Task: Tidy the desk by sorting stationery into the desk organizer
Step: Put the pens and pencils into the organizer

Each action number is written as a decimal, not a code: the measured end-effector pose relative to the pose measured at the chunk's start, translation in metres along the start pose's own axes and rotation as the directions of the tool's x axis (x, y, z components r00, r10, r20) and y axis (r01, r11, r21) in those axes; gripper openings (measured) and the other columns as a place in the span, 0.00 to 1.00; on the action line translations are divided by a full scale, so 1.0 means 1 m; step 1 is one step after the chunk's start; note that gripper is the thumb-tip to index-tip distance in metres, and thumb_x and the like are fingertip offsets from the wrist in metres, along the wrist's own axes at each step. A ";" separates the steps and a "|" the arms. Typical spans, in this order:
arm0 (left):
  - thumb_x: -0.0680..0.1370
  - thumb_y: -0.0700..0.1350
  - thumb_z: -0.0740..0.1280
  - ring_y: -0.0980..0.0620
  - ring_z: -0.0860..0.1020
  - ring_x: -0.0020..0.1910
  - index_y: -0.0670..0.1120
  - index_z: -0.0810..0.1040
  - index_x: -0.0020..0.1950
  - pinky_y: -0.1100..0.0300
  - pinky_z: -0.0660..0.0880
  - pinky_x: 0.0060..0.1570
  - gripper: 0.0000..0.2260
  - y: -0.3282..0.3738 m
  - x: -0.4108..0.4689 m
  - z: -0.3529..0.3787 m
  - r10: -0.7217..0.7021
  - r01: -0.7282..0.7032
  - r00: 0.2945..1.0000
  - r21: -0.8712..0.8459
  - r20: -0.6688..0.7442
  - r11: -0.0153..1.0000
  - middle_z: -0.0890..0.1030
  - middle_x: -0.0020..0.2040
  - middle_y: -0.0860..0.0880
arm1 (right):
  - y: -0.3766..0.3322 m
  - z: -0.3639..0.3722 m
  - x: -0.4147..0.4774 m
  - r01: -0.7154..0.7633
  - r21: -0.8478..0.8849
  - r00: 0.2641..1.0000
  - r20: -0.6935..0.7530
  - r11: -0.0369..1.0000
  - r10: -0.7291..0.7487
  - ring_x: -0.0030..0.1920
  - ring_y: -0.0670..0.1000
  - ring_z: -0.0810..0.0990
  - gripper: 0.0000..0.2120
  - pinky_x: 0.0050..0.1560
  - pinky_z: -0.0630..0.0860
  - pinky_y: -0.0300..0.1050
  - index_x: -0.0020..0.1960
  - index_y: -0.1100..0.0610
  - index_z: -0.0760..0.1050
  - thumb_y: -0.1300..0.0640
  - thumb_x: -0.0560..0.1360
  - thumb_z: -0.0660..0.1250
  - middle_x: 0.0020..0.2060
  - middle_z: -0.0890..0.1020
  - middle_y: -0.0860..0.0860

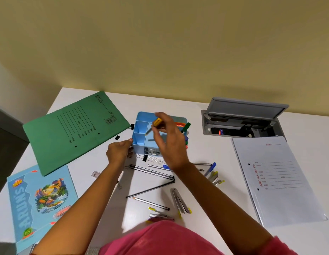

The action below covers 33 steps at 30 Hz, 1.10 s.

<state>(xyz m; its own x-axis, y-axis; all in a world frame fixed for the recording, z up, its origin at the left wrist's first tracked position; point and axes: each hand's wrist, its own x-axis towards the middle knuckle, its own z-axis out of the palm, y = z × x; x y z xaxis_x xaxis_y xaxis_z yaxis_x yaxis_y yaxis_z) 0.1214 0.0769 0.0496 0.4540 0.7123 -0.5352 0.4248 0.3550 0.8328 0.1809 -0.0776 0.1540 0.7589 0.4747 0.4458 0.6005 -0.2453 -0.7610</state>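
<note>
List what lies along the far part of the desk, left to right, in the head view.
Green folder → left hand → blue desk organizer → right hand holding a yellow-capped pen → open grey cable box → white file.

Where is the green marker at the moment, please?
In the head view, the green marker stands in the blue organizer's right side, just right of the right hand.

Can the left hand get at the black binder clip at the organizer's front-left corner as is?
Probably yes. The left hand rests against the organizer on its left side, the binder clip lies on the desk just beside it, and nothing sits between them. The right hand, holding a pen, is above the organizer.
</note>
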 end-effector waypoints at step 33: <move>0.72 0.48 0.74 0.42 0.84 0.45 0.39 0.83 0.51 0.48 0.79 0.53 0.14 -0.010 0.015 -0.008 -0.011 0.011 0.997 -0.004 0.081 1.000 0.84 0.44 0.41 | 0.157 -0.067 -0.100 -0.707 -0.359 0.707 -0.374 0.610 0.600 0.46 0.60 0.78 0.07 0.43 0.78 0.52 0.50 0.63 0.73 0.67 0.73 0.63 0.43 0.79 0.59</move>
<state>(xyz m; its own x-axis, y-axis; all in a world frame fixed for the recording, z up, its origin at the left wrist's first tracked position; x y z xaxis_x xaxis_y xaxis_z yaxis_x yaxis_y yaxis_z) 0.1176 0.0884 0.0346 0.5112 0.6574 -0.5536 0.4266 0.3651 0.8275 0.2162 -0.2201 0.0215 0.9912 -0.1274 0.0348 -0.0799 -0.7882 -0.6102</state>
